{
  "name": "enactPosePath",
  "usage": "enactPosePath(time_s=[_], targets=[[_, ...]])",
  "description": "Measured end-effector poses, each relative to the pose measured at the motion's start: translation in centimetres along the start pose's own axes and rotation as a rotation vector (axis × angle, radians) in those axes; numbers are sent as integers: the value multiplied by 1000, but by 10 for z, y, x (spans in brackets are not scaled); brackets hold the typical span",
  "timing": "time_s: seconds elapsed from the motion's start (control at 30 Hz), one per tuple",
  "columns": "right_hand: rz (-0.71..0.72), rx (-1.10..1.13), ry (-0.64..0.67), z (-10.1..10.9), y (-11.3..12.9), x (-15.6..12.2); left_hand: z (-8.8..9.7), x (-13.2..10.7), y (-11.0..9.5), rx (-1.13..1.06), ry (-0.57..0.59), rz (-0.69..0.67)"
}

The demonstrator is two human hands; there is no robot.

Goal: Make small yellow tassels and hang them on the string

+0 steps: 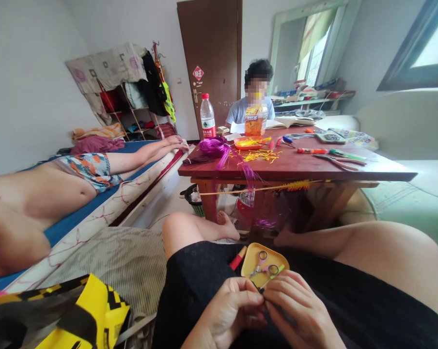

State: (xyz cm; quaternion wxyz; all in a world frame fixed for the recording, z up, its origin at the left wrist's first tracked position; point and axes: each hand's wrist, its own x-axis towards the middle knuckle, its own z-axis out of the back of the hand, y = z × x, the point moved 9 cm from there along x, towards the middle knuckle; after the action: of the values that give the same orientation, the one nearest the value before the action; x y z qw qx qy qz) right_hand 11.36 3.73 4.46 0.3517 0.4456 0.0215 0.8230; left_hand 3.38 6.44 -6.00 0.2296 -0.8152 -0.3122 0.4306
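Note:
Above my lap, the fingertips of both hands meet at a small dark piece (259, 290), mostly covered by the fingers; its kind does not show. My left hand (228, 310) pinches it between thumb and forefinger. Closed against it from the other side is my right hand (299, 305), fingers bent together. Just beyond them, a yellow tray (248, 265) rests on the black cloth over my lap. Small scissors (264, 268) with pink handles lie in it, beside a bright green item (277, 271). A red item (238, 260) lies left of the tray.
Ahead stands a red-brown table (295, 168) with purple fibres (219, 148), yellow strips (262, 155), two bottles, pliers (337, 161) and a phone (330, 137). A thin stick (229, 193) runs along its near edge. One person sits behind it; another lies on the bed at left.

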Motion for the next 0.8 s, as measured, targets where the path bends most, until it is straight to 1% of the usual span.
enactPosePath(time_s=[0.1, 0.27, 0.33, 0.4, 0.5, 0.53, 0.6, 0.67, 0.73, 0.8], targets=[[-23, 29, 26, -3, -2, -1, 4, 1, -6, 71, -14, -34], [-58, 86, 37, -6, -4, -1, 6, 3, -4, 114, 14, -9], [-95, 131, 36, -7, -6, -2, 7, 4, -6, 137, 13, -20], [-181, 199, 69, -12, -13, -4, 8, 4, -14, 190, -13, -100], [-392, 332, 165, -26, -28, -12, 7, 1, -36, 309, -78, -305], [-465, 376, 175, -29, -33, -16, 5, -2, -43, 365, -98, -377], [-590, 452, 134, -31, -44, -23, 1, -7, -53, 516, -124, -486], [-676, 506, 77, -30, -52, -30, -4, -11, -56, 705, -123, -520], [-729, 553, 59, -31, -56, -34, -8, -14, -51, 880, -95, -486], [-763, 588, 66, -34, -58, -36, -12, -17, -46, 998, -75, -449]])
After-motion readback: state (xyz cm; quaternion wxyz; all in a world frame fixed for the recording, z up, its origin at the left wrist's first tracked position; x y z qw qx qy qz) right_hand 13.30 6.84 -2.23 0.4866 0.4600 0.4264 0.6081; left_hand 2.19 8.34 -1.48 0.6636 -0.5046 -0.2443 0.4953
